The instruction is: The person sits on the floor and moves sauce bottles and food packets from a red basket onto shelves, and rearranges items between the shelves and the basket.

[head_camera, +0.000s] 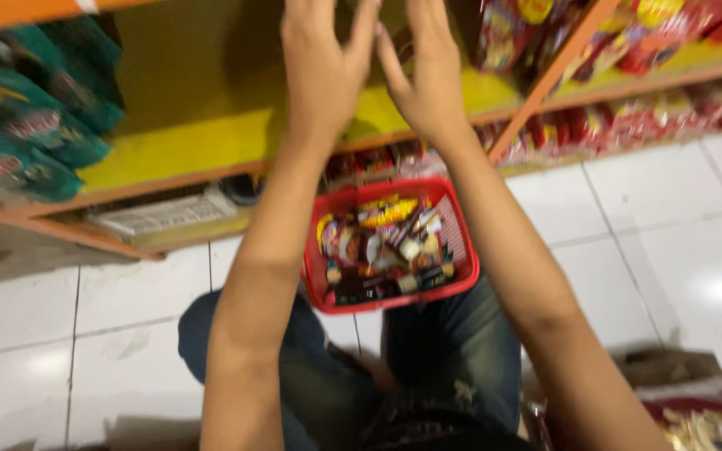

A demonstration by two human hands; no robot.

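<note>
1. Head view, hands: the left hand and right hand are raised side by side in front of the yellow shelf. Both are spread wide with fingers stretched upward, their inner fingers nearly touching. Neither holds anything that shows. A dark packet may sit between and behind the fingers, but blur hides it.

2. Materials and shapes: the shelf is a flat yellow board with an orange front edge, crossed on the right by a slanted orange bar. The floor is glossy white tile with thin grey joints and bright glare spots. The basket is red plastic, rectangular, with rounded corners.

3. Surroundings: the basket stands on the floor just below the hands, between the forearms and in front of the knees in dark blue jeans. It is full of small mixed packets in red, yellow, white and dark brown. A grey ribbed flat thing lies under the shelf at left.

4. Packages: teal bags are stacked at the shelf's left end. Red and yellow bags fill the upper right shelf, with a row of red packets beneath. An open carton of pale packets sits at the lower right corner.
</note>
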